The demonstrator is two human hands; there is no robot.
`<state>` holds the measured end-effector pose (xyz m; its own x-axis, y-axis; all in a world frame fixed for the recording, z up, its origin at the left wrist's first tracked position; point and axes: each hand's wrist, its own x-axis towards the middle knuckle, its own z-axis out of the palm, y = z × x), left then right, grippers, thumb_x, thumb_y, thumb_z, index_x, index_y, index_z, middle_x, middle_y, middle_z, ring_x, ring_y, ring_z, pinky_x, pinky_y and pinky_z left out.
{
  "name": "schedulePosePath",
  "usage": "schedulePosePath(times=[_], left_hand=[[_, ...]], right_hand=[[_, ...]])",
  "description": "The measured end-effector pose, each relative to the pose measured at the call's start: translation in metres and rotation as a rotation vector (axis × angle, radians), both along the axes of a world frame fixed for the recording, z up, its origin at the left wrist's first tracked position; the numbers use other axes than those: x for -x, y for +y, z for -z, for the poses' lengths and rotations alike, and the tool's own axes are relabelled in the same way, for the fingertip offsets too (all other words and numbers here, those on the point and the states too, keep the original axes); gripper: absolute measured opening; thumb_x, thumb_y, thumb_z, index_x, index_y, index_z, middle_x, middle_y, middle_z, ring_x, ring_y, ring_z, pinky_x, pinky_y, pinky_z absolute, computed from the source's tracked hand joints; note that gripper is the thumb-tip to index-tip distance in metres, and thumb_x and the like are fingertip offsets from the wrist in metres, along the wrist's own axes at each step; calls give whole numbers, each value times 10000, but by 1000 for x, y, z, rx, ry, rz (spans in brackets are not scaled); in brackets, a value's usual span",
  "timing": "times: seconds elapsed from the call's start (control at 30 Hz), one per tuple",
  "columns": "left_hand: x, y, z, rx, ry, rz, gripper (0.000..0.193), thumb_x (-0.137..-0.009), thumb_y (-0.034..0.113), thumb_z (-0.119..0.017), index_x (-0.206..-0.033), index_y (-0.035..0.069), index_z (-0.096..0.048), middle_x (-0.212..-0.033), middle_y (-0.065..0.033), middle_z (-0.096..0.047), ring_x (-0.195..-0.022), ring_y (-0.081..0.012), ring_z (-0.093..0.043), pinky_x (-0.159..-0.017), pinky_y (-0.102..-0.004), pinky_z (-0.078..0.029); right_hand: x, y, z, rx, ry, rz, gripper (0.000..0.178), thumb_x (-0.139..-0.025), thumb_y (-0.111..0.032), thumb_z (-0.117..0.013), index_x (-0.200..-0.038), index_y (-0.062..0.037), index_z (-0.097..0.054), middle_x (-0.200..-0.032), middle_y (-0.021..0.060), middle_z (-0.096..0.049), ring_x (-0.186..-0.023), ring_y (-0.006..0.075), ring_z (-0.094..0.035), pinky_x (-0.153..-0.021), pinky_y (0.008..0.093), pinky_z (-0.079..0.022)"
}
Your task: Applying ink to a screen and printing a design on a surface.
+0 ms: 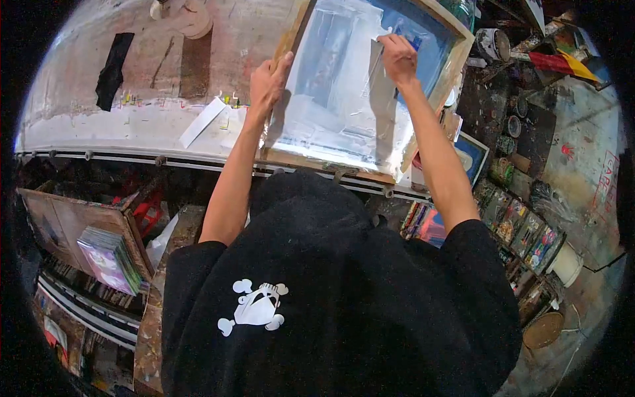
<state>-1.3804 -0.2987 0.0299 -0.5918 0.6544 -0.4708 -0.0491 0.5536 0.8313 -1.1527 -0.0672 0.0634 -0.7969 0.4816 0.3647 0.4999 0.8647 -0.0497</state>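
A wooden screen-printing frame (291, 41) lies tilted on the table, its blue mesh (433, 46) largely smeared with a white coating (331, 73). My left hand (268, 85) is closed round the left side of the frame, the thumb along its edge. Over the upper right of the mesh, my right hand (399, 58) is closed in a pinch. A small white piece (383, 32) pokes out at its fingertips; the fingers hide the rest, so its kind is unclear. Below that hand a grey shadow falls across the coating.
Left on the table lie a white strip (202, 122), a black cloth-like piece (114, 71) and a round wooden piece (194, 20). A metal rail (218, 165) runs along the front edge. Paint-stained cans (493, 45) stand right; a stack of discs or cases (109, 258) sits lower left.
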Motion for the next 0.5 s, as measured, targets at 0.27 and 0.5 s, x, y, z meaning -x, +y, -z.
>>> schedulePosePath(times=[0.27, 0.5], left_hand=[[-1, -2, -15, 10, 72, 36, 797, -835, 714, -527, -888, -70, -663, -778, -231, -659, -771, -325, -628, -727, -430, -466], [-7, -3, -35, -15, -11, 24, 725, -851, 670, -548, -839, -51, -616, -673, -89, -558, -658, -211, -525, -626, -378, -428]], right_hand=[[-30, -85, 11, 119, -11, -39, 146, -749, -51, -611, -881, -91, -657, -894, 61, -651, -844, 245, -633, -693, 342, -542], [-55, -168, 21, 221, -45, -89, 132, -727, -46, -608, -853, -71, -634, -859, 72, -643, -807, 226, -631, -662, 326, -541]])
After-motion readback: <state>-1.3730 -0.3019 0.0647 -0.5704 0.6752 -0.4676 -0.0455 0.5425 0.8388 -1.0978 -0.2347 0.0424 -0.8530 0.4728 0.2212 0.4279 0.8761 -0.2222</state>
